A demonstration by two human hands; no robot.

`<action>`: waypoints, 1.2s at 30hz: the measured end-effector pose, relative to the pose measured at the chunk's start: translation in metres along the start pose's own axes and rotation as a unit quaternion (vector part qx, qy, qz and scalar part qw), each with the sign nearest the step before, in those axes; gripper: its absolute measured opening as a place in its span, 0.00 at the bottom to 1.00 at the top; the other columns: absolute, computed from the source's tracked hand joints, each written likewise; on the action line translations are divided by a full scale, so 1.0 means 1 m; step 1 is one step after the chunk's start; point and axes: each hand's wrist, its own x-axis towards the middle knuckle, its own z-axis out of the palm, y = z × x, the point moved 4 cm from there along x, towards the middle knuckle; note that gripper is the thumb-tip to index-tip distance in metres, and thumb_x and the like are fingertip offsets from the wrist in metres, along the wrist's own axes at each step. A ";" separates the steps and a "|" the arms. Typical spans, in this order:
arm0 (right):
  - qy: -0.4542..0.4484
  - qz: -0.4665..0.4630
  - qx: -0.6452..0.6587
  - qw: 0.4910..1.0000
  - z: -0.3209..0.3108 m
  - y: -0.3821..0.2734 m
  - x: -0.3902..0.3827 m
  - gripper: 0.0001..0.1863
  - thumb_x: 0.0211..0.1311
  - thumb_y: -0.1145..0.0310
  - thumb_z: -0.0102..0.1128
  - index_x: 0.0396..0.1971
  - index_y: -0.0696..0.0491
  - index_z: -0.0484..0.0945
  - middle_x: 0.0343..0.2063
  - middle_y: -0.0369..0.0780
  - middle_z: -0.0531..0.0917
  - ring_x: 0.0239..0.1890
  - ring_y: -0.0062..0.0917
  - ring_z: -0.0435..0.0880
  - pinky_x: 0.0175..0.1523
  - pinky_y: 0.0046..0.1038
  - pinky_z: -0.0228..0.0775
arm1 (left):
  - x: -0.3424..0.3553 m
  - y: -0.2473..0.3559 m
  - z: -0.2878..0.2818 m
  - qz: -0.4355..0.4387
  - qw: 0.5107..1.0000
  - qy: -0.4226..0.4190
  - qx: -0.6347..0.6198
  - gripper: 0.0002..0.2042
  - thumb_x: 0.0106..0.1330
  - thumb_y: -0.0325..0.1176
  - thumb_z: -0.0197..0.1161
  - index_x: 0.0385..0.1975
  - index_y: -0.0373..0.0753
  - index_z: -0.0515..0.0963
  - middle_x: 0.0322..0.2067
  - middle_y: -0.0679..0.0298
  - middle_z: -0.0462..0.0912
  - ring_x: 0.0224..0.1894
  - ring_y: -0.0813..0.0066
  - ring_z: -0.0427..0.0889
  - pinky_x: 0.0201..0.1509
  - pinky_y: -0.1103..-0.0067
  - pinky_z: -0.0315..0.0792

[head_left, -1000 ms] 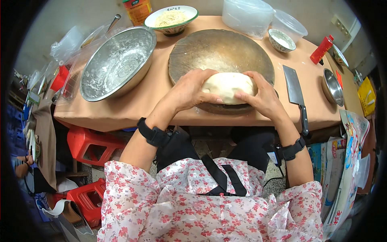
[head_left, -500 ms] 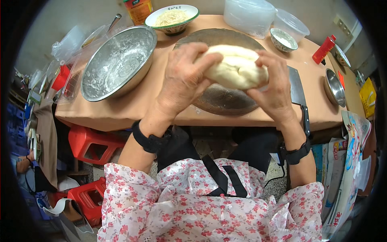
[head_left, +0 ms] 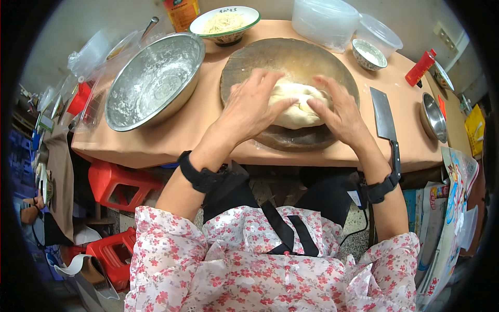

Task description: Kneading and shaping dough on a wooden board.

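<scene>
At the lower edge of the frame is the person's thin shirt [head_left: 270, 273] with red and pink flowers. Each forearm wears a black band, the left band [head_left: 201, 176] and the right band [head_left: 381, 189]. Two red stools [head_left: 118, 183] stand at the left, lower than the table [head_left: 212, 80].

In the middle of the frame, the left hand [head_left: 251, 105] and the right hand [head_left: 342, 111] are placed around a pale dough [head_left: 295, 118]. The fingers of both hands are wide and a little blurred, and the thumbs lie over the top of the dough; I cannot tell how firmly they press. The dough, with folds in its surface, rests on the near part of a round wooden board [head_left: 286, 58].

Right of the board lies a cleaver [head_left: 383, 115], its handle toward the person, and farther right a small steel bowl [head_left: 430, 117]. At upper left is a large metal bowl [head_left: 122, 110] with white traces inside.

Farthest, at the top, are a bowl [head_left: 228, 37] of pale shreds and a clear plastic tub [head_left: 323, 25].
</scene>
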 end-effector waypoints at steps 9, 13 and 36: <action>0.022 -0.030 -0.096 0.995 0.033 -0.009 0.008 0.20 0.69 0.61 0.46 0.56 0.52 0.74 0.52 0.43 0.79 0.57 0.35 0.76 0.58 0.41 0.63 | 0.009 0.004 0.040 0.013 0.996 0.033 0.078 0.19 0.72 0.44 0.52 0.54 0.39 0.75 0.50 0.55 0.79 0.54 0.57 0.76 0.57 0.63 0.64; 0.079 -0.098 -0.112 0.986 0.035 -0.020 -0.015 0.21 0.67 0.60 0.47 0.56 0.52 0.73 0.52 0.42 0.79 0.57 0.35 0.74 0.59 0.40 0.61 | -0.018 0.008 0.045 0.094 0.980 0.145 0.099 0.21 0.68 0.46 0.56 0.54 0.41 0.75 0.51 0.59 0.77 0.55 0.60 0.74 0.61 0.62 0.59; 0.112 -0.070 -0.130 0.983 0.038 -0.004 0.016 0.11 0.64 0.59 0.52 0.36 0.47 0.81 0.31 0.38 0.82 0.37 0.35 0.79 0.42 0.39 0.66 | 0.021 -0.010 0.047 0.069 0.989 0.049 0.120 0.14 0.71 0.47 0.52 0.36 0.43 0.76 0.34 0.59 0.78 0.42 0.57 0.76 0.46 0.64 0.64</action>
